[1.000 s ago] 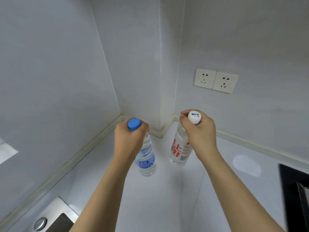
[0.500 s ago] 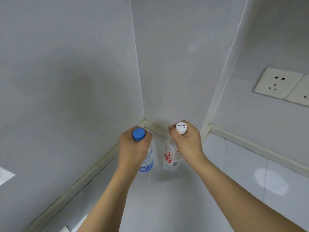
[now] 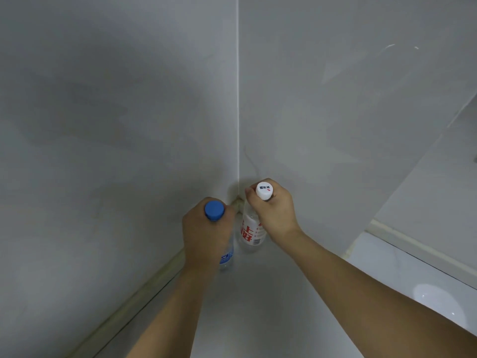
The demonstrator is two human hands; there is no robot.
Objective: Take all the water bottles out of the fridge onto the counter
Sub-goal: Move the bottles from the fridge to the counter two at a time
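**Two bottles, both hands, deep in the bench corner**

Around me: grey tiled walls [image 3: 116,125] on the left & straight ahead, meeting in a vertical seam right behind the bottles. A pale sealant strip [image 3: 144,288] runs along the foot of the left wall where it joins the bench [image 3: 258,306]. On the right a wall section juts out, w/ its own pale strip at the base; past it the bench goes on, w/ a bright light reflection [image 3: 438,306] on the glossy top. The walls box the bottles in on two sides, so space in that corner is tight.

Bottles: the blue-capped bottle [image 3: 227,257] is just beside the left wall, clear w/ a blue label, mostly hidden under my hand. The white-capped bottle [image 3: 251,233], clear w/ a red-lettered label, sits nearest the corner seam. The two are close together; can't tell if they touch. Bases look down on or right at the bench, can't tell for sure.

Hands: my left hand [image 3: 206,236] is wrapped round the neck of the blue-capped one, cap poking out above the fist. My right hand [image 3: 275,213] grips the white-capped one round the neck, cap between thumb & fingers. Both forearms reach forward from the lower edge, bare, right one coming in at a diagonal.
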